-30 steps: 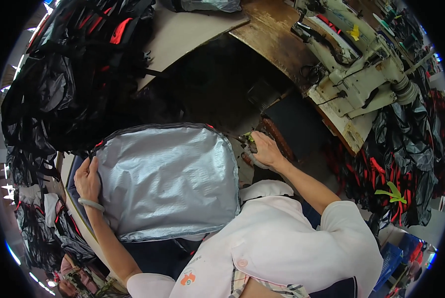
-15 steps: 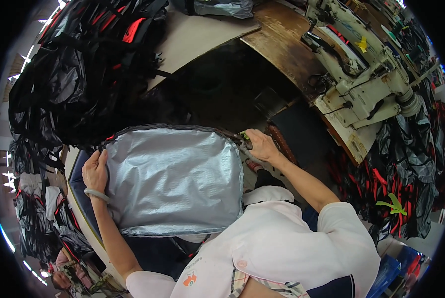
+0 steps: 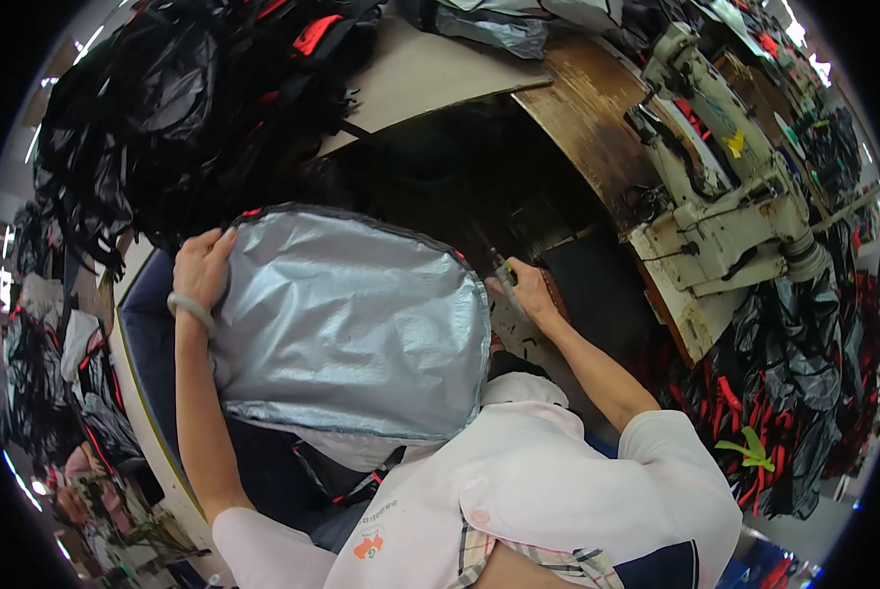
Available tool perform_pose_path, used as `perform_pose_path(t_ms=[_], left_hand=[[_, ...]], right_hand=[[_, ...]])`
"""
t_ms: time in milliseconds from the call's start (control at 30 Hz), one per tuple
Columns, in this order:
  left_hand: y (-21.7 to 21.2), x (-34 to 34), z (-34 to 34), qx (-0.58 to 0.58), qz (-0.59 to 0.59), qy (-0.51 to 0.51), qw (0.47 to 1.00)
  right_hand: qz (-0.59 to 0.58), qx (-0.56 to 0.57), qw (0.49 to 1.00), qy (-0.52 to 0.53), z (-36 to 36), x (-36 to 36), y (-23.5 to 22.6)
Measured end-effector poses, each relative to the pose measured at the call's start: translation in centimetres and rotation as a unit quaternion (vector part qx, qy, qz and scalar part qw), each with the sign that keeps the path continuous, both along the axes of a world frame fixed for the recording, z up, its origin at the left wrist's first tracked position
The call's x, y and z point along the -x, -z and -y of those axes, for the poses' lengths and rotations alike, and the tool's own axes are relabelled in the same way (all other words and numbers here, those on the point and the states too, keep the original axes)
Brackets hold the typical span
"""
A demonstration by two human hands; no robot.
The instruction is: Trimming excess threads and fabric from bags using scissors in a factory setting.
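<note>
A large silver-lined bag panel (image 3: 356, 329) with dark edging lies spread before me, its lower edge close to my body. My left hand (image 3: 202, 267) is closed on its upper left corner, thumb over the silver face; a pale bangle circles that wrist. Off the panel's right side, my right hand (image 3: 528, 292) is wrapped around a pair of scissors (image 3: 505, 272), blades pointing up and away. The scissors stand apart from the panel's edge, and their blades are blurred. A small red bit shows on the edging near the right corner.
A heap of black bags (image 3: 155, 108) with red trim rises at the far left. To the right, a cream sewing machine (image 3: 724, 196) stands on a worn wooden table (image 3: 592, 108). More black and red pieces (image 3: 788, 383) hang below it. A pale board (image 3: 430, 74) lies at the back.
My right hand with the scissors has drawn away from the panel's upper right corner, and the blades have swung upward. The panel has tilted, its left corner raised with my left hand.
</note>
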State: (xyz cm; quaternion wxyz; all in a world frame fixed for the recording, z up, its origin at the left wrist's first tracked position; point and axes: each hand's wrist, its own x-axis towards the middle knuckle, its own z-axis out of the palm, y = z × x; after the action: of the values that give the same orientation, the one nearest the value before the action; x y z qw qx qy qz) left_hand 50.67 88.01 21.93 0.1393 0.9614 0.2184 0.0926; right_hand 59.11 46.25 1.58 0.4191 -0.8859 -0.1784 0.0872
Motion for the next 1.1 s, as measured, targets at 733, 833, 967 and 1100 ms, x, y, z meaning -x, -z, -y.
perform_pose_path(t_ms=[733,833,967,1100], left_hand=[[0.8,-3.0,1.6,0.423,0.053,-0.116,0.897],[0.7,-3.0,2.0,0.431,0.051,-0.141,0.889],[0.3,-3.2,2.7,0.41,0.056,-0.162,0.896],[0.3,-3.2,2.8,0.417,0.067,-0.169,0.89]], right_hand=[[0.265,-0.122,0.916,-0.275,-17.6,-15.1,-3.1],[0.334,-0.094,0.871,-0.349,-20.9,-16.3,-5.6],[0.331,-0.105,0.847,-0.402,-22.6,-16.4,-7.6],[0.29,-0.006,0.853,-0.433,-22.7,-17.0,-8.1]])
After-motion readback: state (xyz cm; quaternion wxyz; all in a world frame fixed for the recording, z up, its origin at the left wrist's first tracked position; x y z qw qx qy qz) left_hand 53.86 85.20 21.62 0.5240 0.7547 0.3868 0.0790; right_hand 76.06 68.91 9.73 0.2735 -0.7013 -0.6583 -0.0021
